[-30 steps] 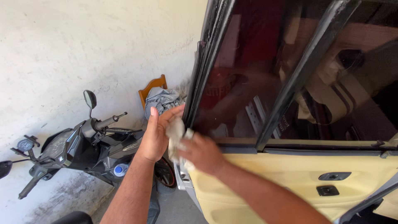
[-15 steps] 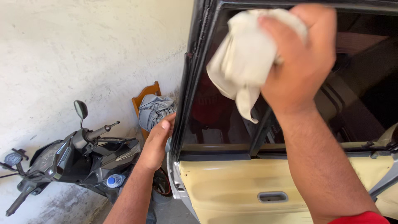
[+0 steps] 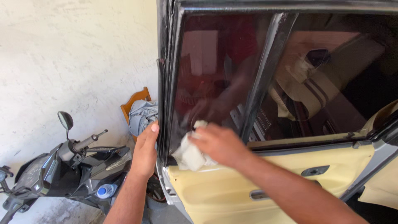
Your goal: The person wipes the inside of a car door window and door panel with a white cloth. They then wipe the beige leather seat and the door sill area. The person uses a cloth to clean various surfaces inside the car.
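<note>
Two bare forearms are showing, coming in from the bottom edge. No sleeve, cuff or glove is covering either arm in view, and neither wrist is wearing a watch or band. The left hand (image 3: 145, 151) is wearing no ring, and its thumbnail is showing short and trimmed. The right hand (image 3: 222, 144) is likewise showing no ring, and fine hair is lying along its forearm.

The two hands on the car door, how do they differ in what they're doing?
The left hand is bare and flat, gripping the black door edge; the right hand is closed around a pale cloth. The left hand sits outside the frame, while the right hand presses on the tinted window at its lower corner. Both touch the same open door.
</note>
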